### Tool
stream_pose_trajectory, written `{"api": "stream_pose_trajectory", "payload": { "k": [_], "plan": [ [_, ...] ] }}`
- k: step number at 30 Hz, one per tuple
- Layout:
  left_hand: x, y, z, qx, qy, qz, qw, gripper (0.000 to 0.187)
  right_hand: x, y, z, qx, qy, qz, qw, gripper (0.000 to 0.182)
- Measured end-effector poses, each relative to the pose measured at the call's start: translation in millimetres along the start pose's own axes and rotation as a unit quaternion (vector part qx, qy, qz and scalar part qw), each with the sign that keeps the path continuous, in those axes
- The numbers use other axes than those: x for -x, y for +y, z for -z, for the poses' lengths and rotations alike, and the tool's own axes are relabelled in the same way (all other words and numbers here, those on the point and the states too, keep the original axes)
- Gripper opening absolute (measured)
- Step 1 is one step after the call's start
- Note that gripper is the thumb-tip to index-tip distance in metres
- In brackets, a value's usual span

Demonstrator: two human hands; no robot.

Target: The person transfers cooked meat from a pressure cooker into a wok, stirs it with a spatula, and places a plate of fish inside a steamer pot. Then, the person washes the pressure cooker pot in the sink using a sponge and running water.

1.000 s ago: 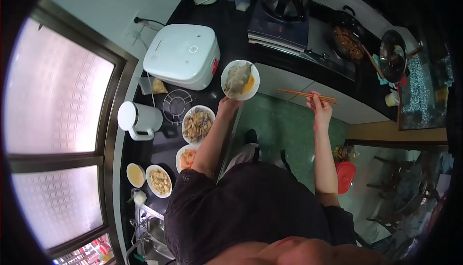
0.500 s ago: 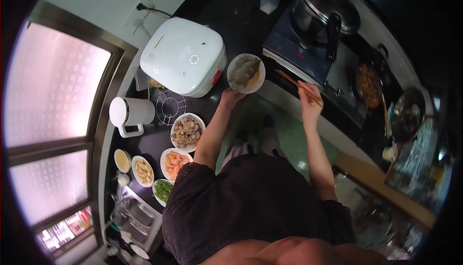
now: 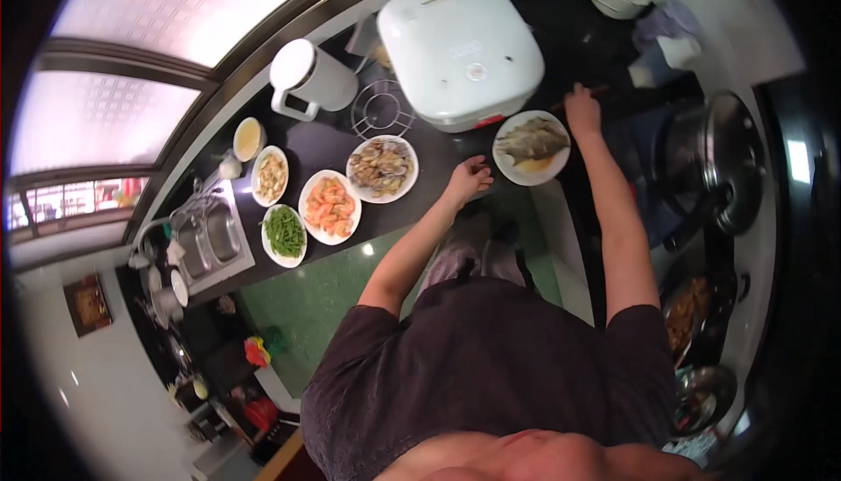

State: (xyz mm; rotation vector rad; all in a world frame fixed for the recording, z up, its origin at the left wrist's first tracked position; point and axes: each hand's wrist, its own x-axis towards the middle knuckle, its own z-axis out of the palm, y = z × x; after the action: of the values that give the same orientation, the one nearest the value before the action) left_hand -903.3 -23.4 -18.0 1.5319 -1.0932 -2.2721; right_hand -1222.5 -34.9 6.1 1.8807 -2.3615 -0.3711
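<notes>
Resting near the counter's inner corner, my two hands have the plate (image 3: 524, 179) of fish (image 3: 532, 139) between them, its rim just beside my left hand (image 3: 471, 178). That hand is empty, fingers loosely curled; I cannot tell whether their tips brush the rim. My right hand (image 3: 582, 111) is palm-down over the chopsticks (image 3: 599, 90), whose ends show either side of it, though I cannot tell whether my fingers grip them or merely lie over them. The plate appears to sit level on the counter, probably because that bears its weight and stops the yellowish liquid beside the fish from spilling. Left of my left hand stand the clams (image 3: 382, 168), then the shrimp (image 3: 330, 207) and the greens (image 3: 285, 232), each on its own plate, perhaps to keep their juices apart. Beyond the fish and between my hands is the white rice cooker (image 3: 460, 47), with a wire rack (image 3: 383, 109) to its left. The dark, glossy counter (image 3: 451, 150) runs left from my hands to the steel sink (image 3: 210, 240), below bright windows (image 3: 175, 3). Right of my right hand is a lidded pot (image 3: 711, 161); below my hands, green floor (image 3: 350, 272) shines.
</notes>
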Motion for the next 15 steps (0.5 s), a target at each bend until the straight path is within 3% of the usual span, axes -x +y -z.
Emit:
{"api": "stream_pose_trajectory", "payload": {
  "k": [1, 2, 3, 5, 7, 9, 12, 15],
  "plan": [
    [6, 7, 16, -0.049, -0.003, -0.040, 0.998, 0.035, -9, 1, -10, 0.033, -0.013, 0.004, 0.999, 0.015],
    [12, 16, 39, -0.191, 0.046, -0.163, 0.967, 0.033, -15, 2, -19, 0.055, -0.014, 0.012, 0.998, 0.015],
    [17, 28, 64, -0.328, 0.087, -0.275, 0.900, 0.032, -20, 3, -27, 0.078, -0.021, 0.016, 0.997, 0.015],
    [27, 63, 102, -0.358, 0.212, -0.253, 0.873, 0.031, -26, -3, -34, 0.092, -0.037, 0.001, 0.995, 0.016],
    [32, 97, 130, -0.379, 0.277, -0.246, 0.848, 0.036, -33, -6, -45, 0.075, -0.052, -0.044, 0.995, 0.016],
    [15, 107, 155, -0.523, 0.310, -0.290, 0.739, 0.040, -39, -6, -61, 0.079, -0.050, -0.046, 0.995, 0.016],
    [-21, 103, 176, -0.631, 0.239, -0.236, 0.700, 0.056, -37, -15, -59, 0.050, -0.065, -0.068, 0.994, 0.015],
    [-41, 105, 175, -0.718, 0.183, -0.134, 0.658, 0.064, -25, -31, -35, -0.075, -0.064, -0.177, 0.979, 0.014]
  ]
}}
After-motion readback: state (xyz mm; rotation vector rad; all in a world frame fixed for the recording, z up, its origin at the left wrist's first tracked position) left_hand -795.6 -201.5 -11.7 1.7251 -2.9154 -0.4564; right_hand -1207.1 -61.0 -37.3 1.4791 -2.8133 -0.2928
